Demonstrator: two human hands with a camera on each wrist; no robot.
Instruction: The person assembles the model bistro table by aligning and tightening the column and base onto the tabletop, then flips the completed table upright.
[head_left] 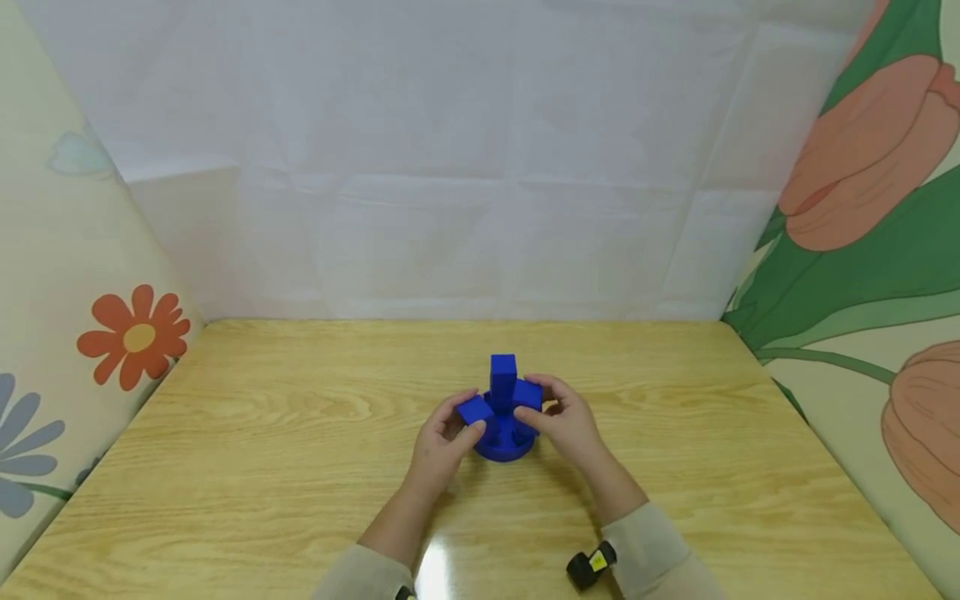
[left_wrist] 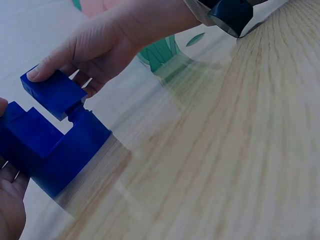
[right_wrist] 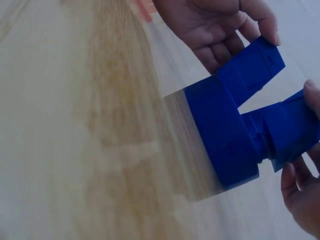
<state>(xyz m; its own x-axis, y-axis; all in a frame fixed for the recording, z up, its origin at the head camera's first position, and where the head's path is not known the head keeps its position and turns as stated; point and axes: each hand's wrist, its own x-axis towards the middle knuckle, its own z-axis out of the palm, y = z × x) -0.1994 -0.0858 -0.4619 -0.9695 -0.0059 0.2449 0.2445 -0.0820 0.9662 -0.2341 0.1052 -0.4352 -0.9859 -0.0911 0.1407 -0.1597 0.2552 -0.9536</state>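
Note:
A blue plastic object stands on the table, its round base [head_left: 505, 452] low and drum-like. Several blocks rise from it, including a tall square block [head_left: 503, 382] at the back. My left hand [head_left: 437, 450] pinches the left block [head_left: 476, 409] between thumb and fingers. On the other side my right hand [head_left: 572, 425] grips the right block [head_left: 528, 393], thumb in front. In the left wrist view this right block [left_wrist: 56, 94] sits tilted above a narrow neck at the base. The right wrist view shows the left block [right_wrist: 252, 67] leaning outward, my left fingers on its end.
The wood-grain table [head_left: 300, 467] reaches back to a white cloth [head_left: 465, 167]. Flower-patterned panels stand at the left [head_left: 90, 275] and right [head_left: 862, 275]. A black wrist camera [head_left: 588, 567] is strapped at my right cuff, close over the table.

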